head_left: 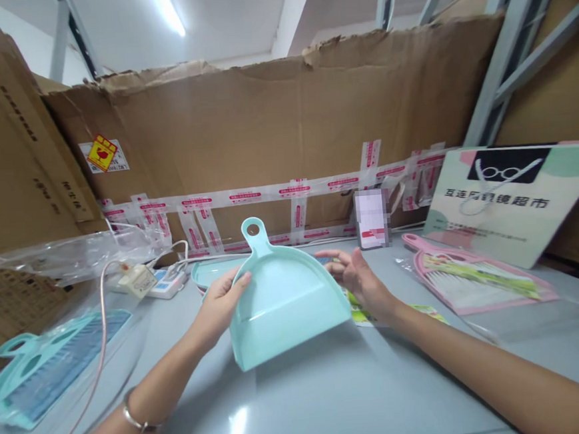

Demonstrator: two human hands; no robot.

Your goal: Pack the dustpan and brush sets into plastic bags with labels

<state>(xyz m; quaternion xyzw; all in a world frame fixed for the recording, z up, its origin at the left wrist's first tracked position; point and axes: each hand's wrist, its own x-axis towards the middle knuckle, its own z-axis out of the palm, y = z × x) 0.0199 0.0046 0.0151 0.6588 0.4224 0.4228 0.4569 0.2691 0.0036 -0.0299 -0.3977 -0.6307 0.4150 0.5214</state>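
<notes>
A light turquoise dustpan (286,297) is held up over the table, its handle with the hanging hole pointing away and its wide lip toward me. My left hand (225,294) grips its left edge, thumb on top and the other fingers hidden beneath. At the dustpan's right edge my right hand (357,282) is open, fingers apart and thumb raised; I cannot tell whether its fingertips touch the rim. Behind the dustpan, partly covered, lies another turquoise piece (212,271). A yellow-green printed packet (427,312) lies under my right wrist.
To the left lies a bagged turquoise dustpan-and-brush set (55,369), with a cable (102,325), a charger (137,280) and a power strip nearby. On the right are a pink dustpan set (474,276) and a sign board (509,206). A phone (372,218) leans against a large carton (262,125).
</notes>
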